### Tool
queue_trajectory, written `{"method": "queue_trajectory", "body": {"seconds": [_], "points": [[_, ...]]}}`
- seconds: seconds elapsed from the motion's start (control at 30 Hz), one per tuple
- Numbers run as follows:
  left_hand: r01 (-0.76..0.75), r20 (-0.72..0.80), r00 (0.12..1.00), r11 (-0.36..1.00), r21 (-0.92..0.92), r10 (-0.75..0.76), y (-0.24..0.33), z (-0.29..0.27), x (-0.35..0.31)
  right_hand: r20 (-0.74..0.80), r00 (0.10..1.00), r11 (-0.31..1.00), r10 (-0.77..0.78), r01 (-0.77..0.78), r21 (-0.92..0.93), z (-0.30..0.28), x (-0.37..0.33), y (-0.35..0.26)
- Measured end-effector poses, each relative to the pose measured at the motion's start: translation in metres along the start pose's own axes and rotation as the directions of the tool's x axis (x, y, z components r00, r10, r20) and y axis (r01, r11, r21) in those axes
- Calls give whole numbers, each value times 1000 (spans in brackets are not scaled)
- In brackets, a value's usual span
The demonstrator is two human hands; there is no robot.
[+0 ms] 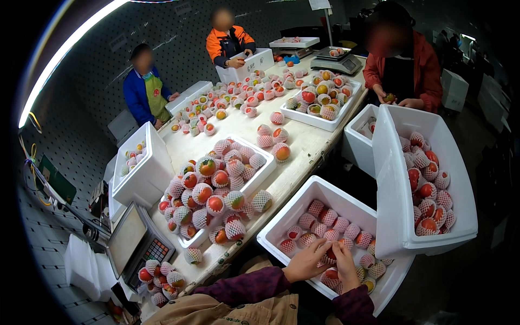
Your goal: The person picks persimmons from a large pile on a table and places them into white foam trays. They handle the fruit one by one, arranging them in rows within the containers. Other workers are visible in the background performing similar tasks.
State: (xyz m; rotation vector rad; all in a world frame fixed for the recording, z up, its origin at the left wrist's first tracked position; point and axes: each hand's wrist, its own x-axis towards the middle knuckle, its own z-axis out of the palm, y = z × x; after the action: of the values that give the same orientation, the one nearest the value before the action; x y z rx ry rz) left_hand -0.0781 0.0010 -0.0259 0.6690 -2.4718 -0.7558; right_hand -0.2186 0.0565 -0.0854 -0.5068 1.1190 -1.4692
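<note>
At the near right, above a white foam box [344, 204] of netted fruits [316, 207], the left hand [307, 261] and right hand [346, 264] together pinch a partly hidden red fruit [329, 256]; farther left, a heaped white tray [262, 174] rests on the surface [310, 142].

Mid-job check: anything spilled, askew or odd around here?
Yes: the near white foam tray on the table looks overfull. Its net-wrapped tomatoes heap above the rim, and a few sit outside it, including a loose tomato near the table's edge, as if spilled over.
</note>
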Motion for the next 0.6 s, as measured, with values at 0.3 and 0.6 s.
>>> {"method": "queue_trajectory", "body": {"seconds": [0.3, 0.6], "points": [[4, 19, 1000, 1000, -17, -3, 2, -1, 0, -15, 1000, 1000, 0, 0, 11, -1, 0, 2], [7, 2, 1000, 1000, -2, -7, -2, 2, -1, -45, 999, 999, 26, -24, 40, 2, -1, -2]]}}
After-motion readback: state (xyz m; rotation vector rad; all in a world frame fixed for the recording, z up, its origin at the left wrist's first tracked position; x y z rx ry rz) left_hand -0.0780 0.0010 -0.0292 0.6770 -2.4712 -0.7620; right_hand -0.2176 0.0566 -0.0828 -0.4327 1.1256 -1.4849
